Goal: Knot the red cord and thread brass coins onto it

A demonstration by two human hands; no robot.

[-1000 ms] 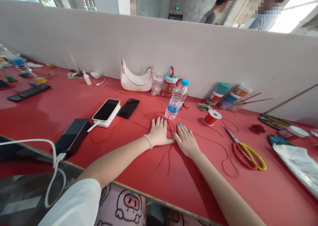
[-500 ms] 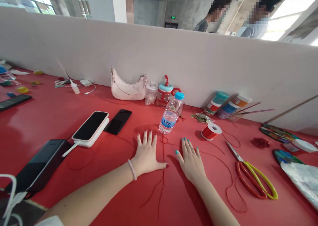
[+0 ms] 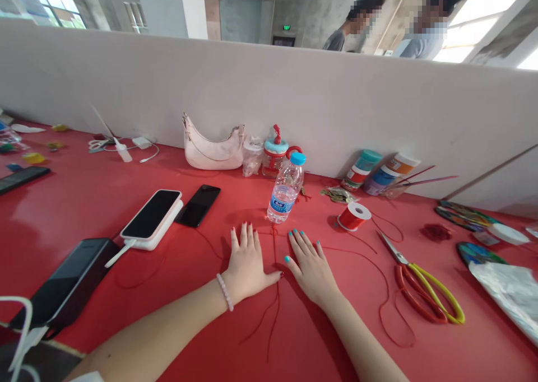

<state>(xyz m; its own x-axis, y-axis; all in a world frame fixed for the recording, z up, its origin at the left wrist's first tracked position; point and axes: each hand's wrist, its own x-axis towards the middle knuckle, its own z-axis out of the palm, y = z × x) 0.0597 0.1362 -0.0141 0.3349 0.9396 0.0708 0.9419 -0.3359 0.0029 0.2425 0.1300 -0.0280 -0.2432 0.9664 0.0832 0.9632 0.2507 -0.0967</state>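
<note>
Red cord (image 3: 275, 253): lay on red table (image 3: 84, 203), between left hand (image 3: 247, 265) at 9 o'clock and right hand (image 3: 310, 267) at 3 o'clock. Both palms flat, fingers spread, gripping nothing. Water bottle (image 3: 284, 189) at 12 o'clock.

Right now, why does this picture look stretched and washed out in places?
Head view: the wide lens stretches the edges; the window at top right is blown out white; the glossy red table carries pale glare on its left; the left hand and right hand lie flat in sharp focus.
</note>
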